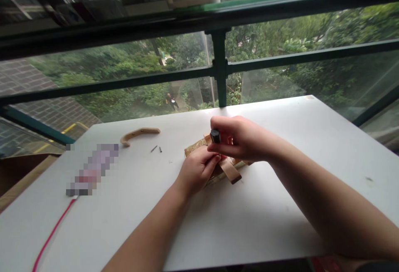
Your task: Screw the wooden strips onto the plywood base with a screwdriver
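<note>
My right hand [238,137] is closed around the black handle of a screwdriver [215,136], held upright over the work; its tip is hidden by my fingers. Just below, my left hand [196,168] has its thumb and fingers pinched close to the shaft, pressing on a wooden piece [231,172] whose end sticks out towards me. Under both hands lies a tan, patterned block [193,146], mostly covered. To the left, a curved wooden handle [140,132] with holes rests on the table, near two loose screws [160,149].
The white table [268,222] meets a green-framed window railing [220,68] at its far side. A blurred-out object [93,170] with a red cable [54,232] lies on the left. A cardboard box [26,180] stands beyond the left edge. Trees and a distant person show outside.
</note>
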Motion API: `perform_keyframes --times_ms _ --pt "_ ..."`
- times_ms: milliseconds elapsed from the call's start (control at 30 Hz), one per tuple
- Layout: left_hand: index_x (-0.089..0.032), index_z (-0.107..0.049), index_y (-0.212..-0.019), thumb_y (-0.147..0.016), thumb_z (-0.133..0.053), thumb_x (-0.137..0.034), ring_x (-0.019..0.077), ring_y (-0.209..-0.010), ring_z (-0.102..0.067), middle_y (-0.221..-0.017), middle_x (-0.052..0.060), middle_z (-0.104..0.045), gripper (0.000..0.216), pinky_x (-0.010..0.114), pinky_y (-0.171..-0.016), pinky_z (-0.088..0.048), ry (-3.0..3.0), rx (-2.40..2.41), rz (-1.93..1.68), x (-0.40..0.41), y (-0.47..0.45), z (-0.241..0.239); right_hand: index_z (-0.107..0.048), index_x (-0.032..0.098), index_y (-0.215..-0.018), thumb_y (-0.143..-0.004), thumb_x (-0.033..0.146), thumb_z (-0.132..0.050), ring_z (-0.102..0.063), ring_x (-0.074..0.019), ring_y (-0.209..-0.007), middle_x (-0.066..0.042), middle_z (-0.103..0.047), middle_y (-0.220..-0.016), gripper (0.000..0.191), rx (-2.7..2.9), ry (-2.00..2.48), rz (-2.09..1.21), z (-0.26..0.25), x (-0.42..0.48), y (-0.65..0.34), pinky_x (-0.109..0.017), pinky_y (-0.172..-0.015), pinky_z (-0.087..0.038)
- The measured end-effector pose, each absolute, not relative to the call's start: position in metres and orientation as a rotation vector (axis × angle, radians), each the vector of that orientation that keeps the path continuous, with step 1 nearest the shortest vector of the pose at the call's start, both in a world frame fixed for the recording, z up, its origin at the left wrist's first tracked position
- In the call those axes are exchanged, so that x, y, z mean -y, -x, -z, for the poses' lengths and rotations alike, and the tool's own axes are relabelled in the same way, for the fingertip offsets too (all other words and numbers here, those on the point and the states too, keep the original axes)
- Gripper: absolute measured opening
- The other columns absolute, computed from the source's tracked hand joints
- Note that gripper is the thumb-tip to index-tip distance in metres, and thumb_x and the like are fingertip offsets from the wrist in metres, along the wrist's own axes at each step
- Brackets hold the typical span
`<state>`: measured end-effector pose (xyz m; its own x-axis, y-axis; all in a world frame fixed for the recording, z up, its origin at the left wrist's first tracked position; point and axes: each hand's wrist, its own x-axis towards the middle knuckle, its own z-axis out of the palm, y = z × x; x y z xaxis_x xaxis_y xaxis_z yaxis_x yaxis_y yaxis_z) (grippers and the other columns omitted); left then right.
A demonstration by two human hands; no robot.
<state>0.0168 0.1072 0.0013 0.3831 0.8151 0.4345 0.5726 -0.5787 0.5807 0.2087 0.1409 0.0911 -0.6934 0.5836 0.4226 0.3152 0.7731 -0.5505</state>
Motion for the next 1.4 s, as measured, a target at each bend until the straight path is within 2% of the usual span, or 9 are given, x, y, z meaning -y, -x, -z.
perform_keyframes --times_ms 133,200,267,400,533,667,967,1167,1400 --pt "-0.019 -0.071 -0.093 -0.095 -0.052 -0.022 0.0176 -0.088 -0.066 -0.094 0.003 -0.074 0.019 0.028 -0.083 -0.050 -2.310 -1.208 -1.022 -0.108 -0.016 -0.001 -0.033 0.022 -0.079 -0.082 0.037 -0.064 -0.037 -0.0074 -0.056 0.008 -0.045 -0.062 0.034 2.356 0.695 -0.559 -0.088 -0.142 -0.206 -0.020 -0.050 -0.029" --pt "-0.019 -0.071 -0.093 -0.095 -0.052 -0.023 0.0176 -0.088 -0.066 -0.095 0.004 -0.073 0.019 0.028 -0.082 -0.050 -2.307 -1.207 -1.032 -0.108 -0.016 0.000 -0.040 0.022 -0.083 -0.084 0.036 -0.062 -0.041 -0.0085 -0.059 0.006 -0.050 -0.067 0.026 2.370 0.699 -0.537 -0.088 -0.140 -0.206 -0.022 -0.054 -0.032" --pt "-0.018 -0.069 -0.094 -0.095 -0.051 -0.024 0.0176 -0.087 -0.065 -0.094 0.004 -0.073 0.019 0.028 -0.081 -0.050 -2.294 -1.214 -1.033 -0.108 -0.015 0.001 -0.048 0.021 -0.098 -0.085 0.032 -0.060 -0.046 -0.0100 -0.064 0.004 -0.055 -0.074 0.020 2.406 0.659 -0.550 -0.090 -0.137 -0.207 -0.023 -0.059 -0.036" --pt "-0.018 -0.069 -0.091 -0.096 -0.049 -0.028 0.0192 -0.088 -0.064 -0.092 0.005 -0.071 0.023 0.030 -0.079 -0.051 -2.293 -1.232 -0.995 -0.108 -0.015 0.001 -0.047 0.020 -0.127 -0.083 0.015 -0.052 -0.054 -0.0121 -0.071 -0.001 -0.065 -0.090 0.045 2.483 0.536 -0.676 -0.095 -0.133 -0.213 -0.025 -0.065 -0.040" --pt "-0.019 -0.070 -0.096 -0.097 -0.049 -0.028 0.0191 -0.090 -0.065 -0.096 0.005 -0.072 0.023 0.031 -0.084 -0.051 -2.295 -1.213 -1.023 -0.108 -0.017 -0.001 -0.058 0.019 -0.109 -0.084 0.015 -0.051 -0.054 -0.0131 -0.071 -0.002 -0.066 -0.086 0.026 2.518 0.586 -0.676 -0.100 -0.135 -0.216 -0.025 -0.064 -0.039" --pt "-0.019 -0.071 -0.092 -0.096 -0.050 -0.026 0.0179 -0.086 -0.065 -0.092 0.004 -0.072 0.022 0.030 -0.084 -0.052 -2.296 -1.216 -1.025 -0.107 -0.019 -0.004 -0.054 0.020 -0.089 -0.084 0.022 -0.057 -0.047 -0.0104 -0.062 0.002 -0.058 -0.071 0.006 2.459 0.678 -0.662 -0.098 -0.138 -0.215 -0.023 -0.057 -0.034" --pt "-0.019 -0.071 -0.094 -0.096 -0.049 -0.022 0.0178 -0.087 -0.066 -0.093 0.003 -0.073 0.022 0.028 -0.082 -0.051 -2.290 -1.224 -0.993 -0.107 -0.019 -0.003 -0.036 0.022 -0.079 -0.083 0.032 -0.063 -0.036 -0.0077 -0.058 0.007 -0.044 -0.063 0.029 2.359 0.640 -0.551 -0.086 -0.144 -0.208 -0.020 -0.053 -0.029" --pt "-0.019 -0.069 -0.102 -0.098 -0.046 -0.024 0.0186 -0.094 -0.066 -0.101 0.004 -0.073 0.024 0.029 -0.085 -0.050 -2.279 -1.194 -0.991 -0.106 -0.020 -0.002 -0.037 0.022 -0.080 -0.085 0.031 -0.060 -0.034 -0.0075 -0.058 0.007 -0.042 -0.064 0.026 2.339 0.619 -0.538 -0.082 -0.144 -0.205 -0.020 -0.054 -0.028" --pt "-0.019 -0.069 -0.097 -0.100 -0.042 -0.031 0.0188 -0.091 -0.066 -0.097 0.005 -0.073 0.030 0.030 -0.083 -0.049 -2.257 -1.208 -1.007 -0.105 -0.018 -0.002 -0.036 0.022 -0.079 -0.086 0.032 -0.060 -0.034 -0.0076 -0.058 0.007 -0.044 -0.065 0.026 2.352 0.624 -0.548 -0.084 -0.143 -0.205 -0.021 -0.054 -0.028"
